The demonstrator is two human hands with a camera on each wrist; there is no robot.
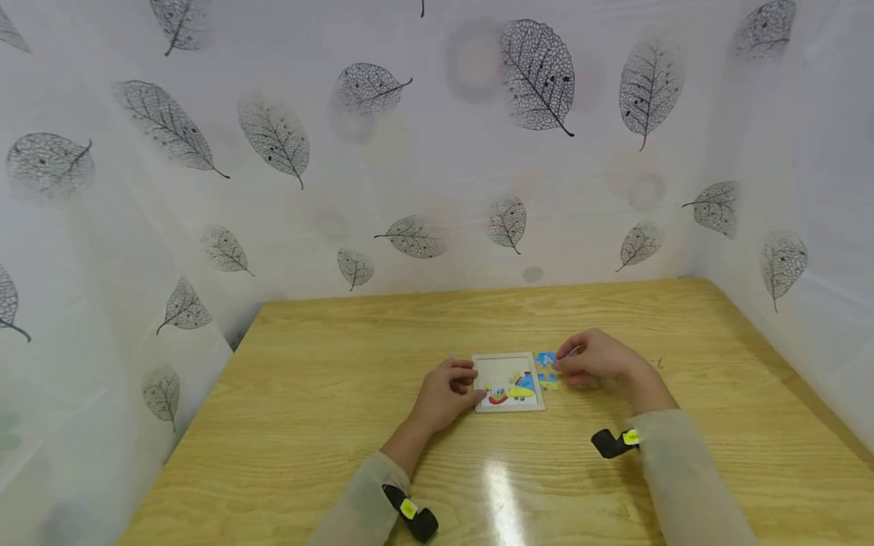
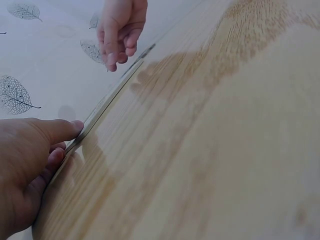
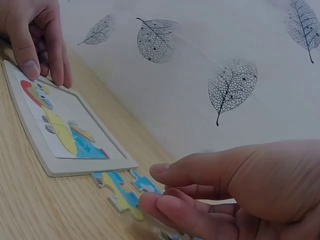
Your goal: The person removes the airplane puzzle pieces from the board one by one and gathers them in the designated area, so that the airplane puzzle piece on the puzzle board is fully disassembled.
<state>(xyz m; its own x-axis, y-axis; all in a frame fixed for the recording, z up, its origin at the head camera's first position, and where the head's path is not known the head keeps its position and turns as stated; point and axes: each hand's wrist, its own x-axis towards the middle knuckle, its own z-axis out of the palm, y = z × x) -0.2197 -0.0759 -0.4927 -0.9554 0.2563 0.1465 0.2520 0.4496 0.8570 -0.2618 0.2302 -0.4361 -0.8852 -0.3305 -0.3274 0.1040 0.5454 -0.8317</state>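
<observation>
A square jigsaw tray [image 1: 508, 409] with a pale rim lies on the table, some joined pieces [image 3: 62, 131] in yellow, blue and red filling part of it. My left hand [image 1: 442, 392] holds the tray's left side, its thumb on the rim in the right wrist view. Against the tray's right edge lie a blue piece [image 3: 143, 181] and a yellow-and-blue piece [image 3: 121, 196]. Over these loose pieces hovers my right hand [image 1: 604, 360], thumb and fingers apart, with nothing visible between them. More pieces [image 3: 172, 235] are partly hidden under that hand.
The wood-grain table [image 1: 328, 425] reaches back to a pale curtain [image 1: 437, 152] printed with leaves, which also hangs along both sides. A dark strap with a camera [image 1: 413, 514] sits at the left wrist, another camera [image 1: 612, 444] at the right.
</observation>
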